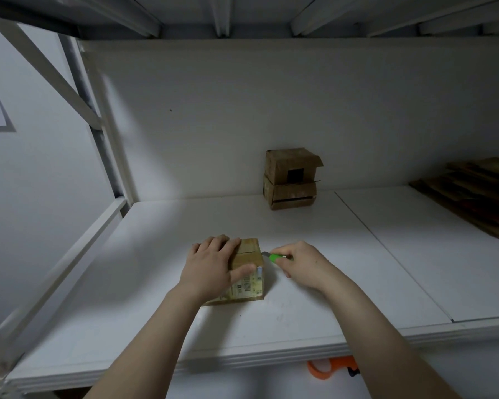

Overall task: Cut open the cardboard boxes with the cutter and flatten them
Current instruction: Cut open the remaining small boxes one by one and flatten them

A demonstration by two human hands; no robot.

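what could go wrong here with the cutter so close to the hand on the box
1. The left hand lies flat on the box, thumb near the corner where the cutter in the right hand meets it; a slip could nick the thumb.
2. The box is small and only pressed down, so it may slide on the smooth white shelf once the blade pushes.

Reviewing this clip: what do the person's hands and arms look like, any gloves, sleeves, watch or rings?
Both arms are bare up to the frame edge, with no sleeves in view. The left hand and right hand wear no gloves. No watch, bracelet or ring shows on either wrist or on the visible fingers.
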